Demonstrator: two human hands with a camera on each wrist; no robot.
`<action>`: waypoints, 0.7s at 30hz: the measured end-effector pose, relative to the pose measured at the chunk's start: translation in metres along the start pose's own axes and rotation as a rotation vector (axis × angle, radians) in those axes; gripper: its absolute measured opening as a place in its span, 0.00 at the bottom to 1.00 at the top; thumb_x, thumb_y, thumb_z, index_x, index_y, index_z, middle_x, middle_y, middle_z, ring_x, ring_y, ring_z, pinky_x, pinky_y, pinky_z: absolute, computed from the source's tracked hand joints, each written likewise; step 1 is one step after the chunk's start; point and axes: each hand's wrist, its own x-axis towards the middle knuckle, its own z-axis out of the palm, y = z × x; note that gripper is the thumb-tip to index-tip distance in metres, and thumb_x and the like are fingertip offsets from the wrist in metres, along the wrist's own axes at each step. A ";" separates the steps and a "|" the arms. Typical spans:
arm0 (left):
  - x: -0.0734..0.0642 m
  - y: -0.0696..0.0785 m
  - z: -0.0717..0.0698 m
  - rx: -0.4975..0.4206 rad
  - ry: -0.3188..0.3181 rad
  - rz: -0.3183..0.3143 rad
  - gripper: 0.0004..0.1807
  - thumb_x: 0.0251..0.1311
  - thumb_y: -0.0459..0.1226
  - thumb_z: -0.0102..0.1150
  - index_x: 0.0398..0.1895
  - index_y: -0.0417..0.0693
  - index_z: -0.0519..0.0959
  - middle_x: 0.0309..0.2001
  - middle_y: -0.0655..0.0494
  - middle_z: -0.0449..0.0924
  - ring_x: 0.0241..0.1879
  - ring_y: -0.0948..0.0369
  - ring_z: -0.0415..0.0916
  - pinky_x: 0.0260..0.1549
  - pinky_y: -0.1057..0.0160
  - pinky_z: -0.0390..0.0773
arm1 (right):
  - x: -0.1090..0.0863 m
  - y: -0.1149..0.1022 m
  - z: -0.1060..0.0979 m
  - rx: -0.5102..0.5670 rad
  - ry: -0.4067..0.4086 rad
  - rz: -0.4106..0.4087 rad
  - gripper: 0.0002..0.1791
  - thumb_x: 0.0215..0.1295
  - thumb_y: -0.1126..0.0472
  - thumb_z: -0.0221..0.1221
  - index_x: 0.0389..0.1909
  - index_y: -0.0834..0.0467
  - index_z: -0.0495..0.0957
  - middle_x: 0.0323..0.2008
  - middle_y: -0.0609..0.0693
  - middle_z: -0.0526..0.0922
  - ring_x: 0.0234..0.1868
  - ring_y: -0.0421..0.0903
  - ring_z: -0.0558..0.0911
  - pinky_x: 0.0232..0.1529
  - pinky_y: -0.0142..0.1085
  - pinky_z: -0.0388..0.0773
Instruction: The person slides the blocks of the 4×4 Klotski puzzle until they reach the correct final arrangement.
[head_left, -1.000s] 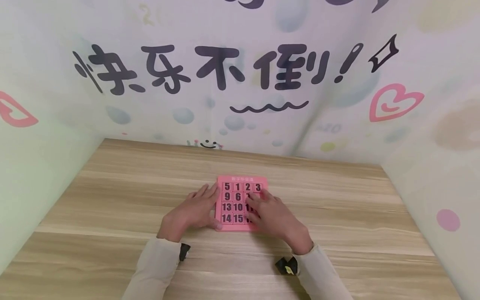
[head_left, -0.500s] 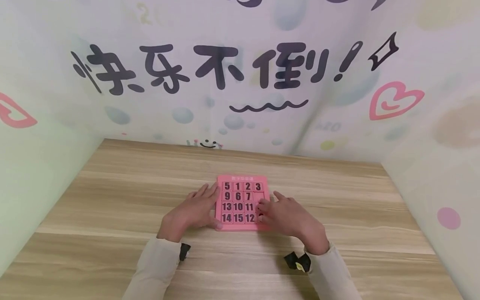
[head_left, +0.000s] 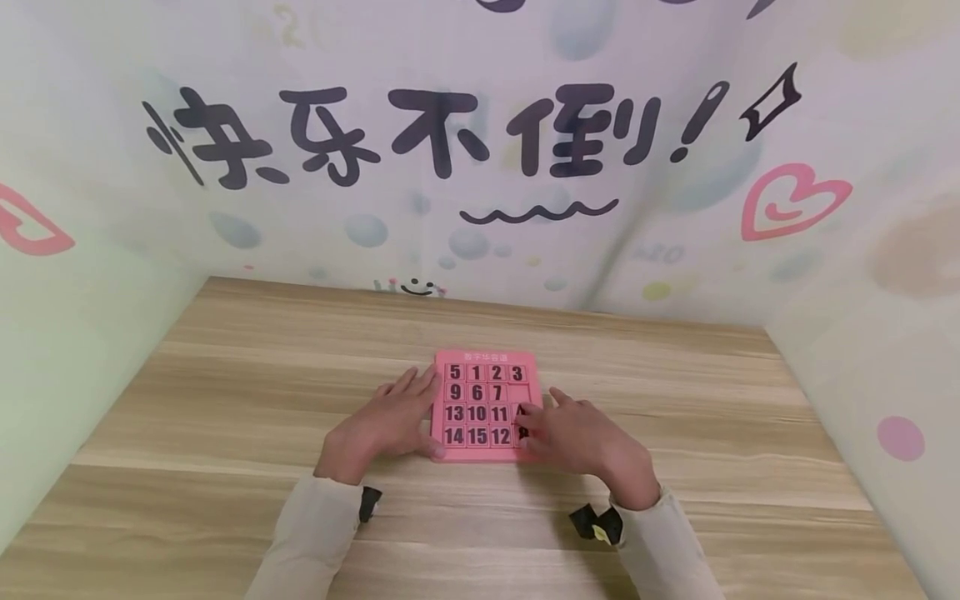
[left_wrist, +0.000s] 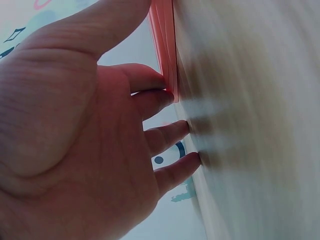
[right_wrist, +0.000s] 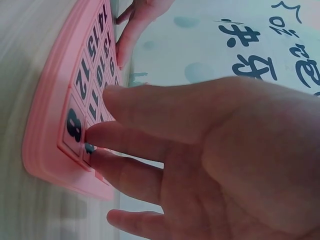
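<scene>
Three pink tiles (head_left: 497,372), 1-2-3, align in the pink plastic sliding puzzle (head_left: 486,404), lower centre; ordering appears unfinished. I see left hand (head_left: 382,418) and right hand (head_left: 583,437) touching, not gripping.

Head view: from above the near side of the pale brown wood-grain desk (head_left: 465,533), facing forward and down, far enough off to include the pink rectangular number puzzle (head_left: 480,404), left hand (head_left: 386,421), right hand (head_left: 577,433) and white wall with black lettering (head_left: 360,208). Left-wrist view: low, close to the palm, turned sideways, facing the wall; its exact tilt is uncertain, the desk being blurred. Right-wrist view: equally close, sideways, facing across the puzzle. Shared by head and right-wrist views: numerals and both hands.
</scene>
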 end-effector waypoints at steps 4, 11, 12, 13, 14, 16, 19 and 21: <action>0.000 0.001 0.000 -0.002 -0.001 -0.001 0.59 0.58 0.48 0.76 0.84 0.37 0.49 0.86 0.45 0.40 0.85 0.40 0.34 0.82 0.38 0.42 | 0.000 0.001 0.000 -0.005 0.010 -0.022 0.20 0.78 0.54 0.57 0.65 0.56 0.81 0.70 0.63 0.76 0.76 0.73 0.65 0.69 0.71 0.68; 0.001 -0.001 0.001 0.000 0.003 0.009 0.60 0.57 0.48 0.77 0.84 0.37 0.50 0.86 0.44 0.40 0.85 0.39 0.35 0.82 0.37 0.43 | 0.000 0.003 0.001 0.003 0.002 -0.008 0.24 0.78 0.52 0.58 0.68 0.58 0.78 0.72 0.65 0.74 0.77 0.72 0.64 0.69 0.70 0.68; 0.001 -0.001 0.001 0.002 0.003 0.009 0.60 0.57 0.48 0.77 0.84 0.37 0.50 0.86 0.44 0.40 0.85 0.39 0.35 0.82 0.37 0.43 | 0.000 0.003 0.002 0.005 0.001 -0.004 0.24 0.78 0.53 0.58 0.69 0.59 0.77 0.72 0.65 0.74 0.78 0.72 0.63 0.70 0.70 0.68; 0.001 -0.001 0.001 0.000 0.003 0.006 0.60 0.57 0.48 0.77 0.84 0.37 0.49 0.86 0.45 0.40 0.85 0.40 0.35 0.82 0.37 0.43 | 0.000 0.003 0.002 0.011 -0.002 0.002 0.25 0.78 0.52 0.58 0.70 0.59 0.77 0.73 0.64 0.73 0.78 0.72 0.63 0.70 0.70 0.68; 0.001 -0.001 0.001 0.001 0.002 0.004 0.60 0.57 0.48 0.77 0.84 0.37 0.49 0.86 0.45 0.40 0.85 0.40 0.34 0.82 0.37 0.43 | 0.000 0.002 0.002 0.019 -0.004 0.011 0.26 0.78 0.52 0.58 0.71 0.59 0.76 0.74 0.64 0.72 0.79 0.71 0.62 0.71 0.69 0.67; 0.001 -0.001 0.000 0.000 0.000 0.001 0.60 0.57 0.48 0.77 0.84 0.37 0.49 0.86 0.45 0.40 0.85 0.40 0.34 0.82 0.37 0.43 | 0.000 0.002 0.001 0.027 -0.009 0.025 0.28 0.77 0.52 0.59 0.72 0.59 0.74 0.75 0.61 0.71 0.79 0.70 0.61 0.72 0.68 0.66; 0.000 0.000 0.000 0.001 0.000 -0.001 0.60 0.57 0.47 0.76 0.84 0.37 0.49 0.86 0.45 0.40 0.85 0.40 0.34 0.82 0.37 0.42 | -0.001 0.000 0.001 0.028 -0.014 0.035 0.29 0.77 0.51 0.59 0.73 0.58 0.74 0.76 0.58 0.70 0.80 0.69 0.60 0.73 0.67 0.66; 0.000 0.000 0.000 0.003 -0.001 -0.002 0.60 0.57 0.47 0.76 0.84 0.38 0.49 0.86 0.45 0.40 0.85 0.40 0.34 0.82 0.37 0.42 | -0.002 0.000 0.001 0.016 -0.015 0.030 0.29 0.77 0.51 0.59 0.73 0.58 0.73 0.77 0.57 0.70 0.80 0.69 0.60 0.73 0.66 0.67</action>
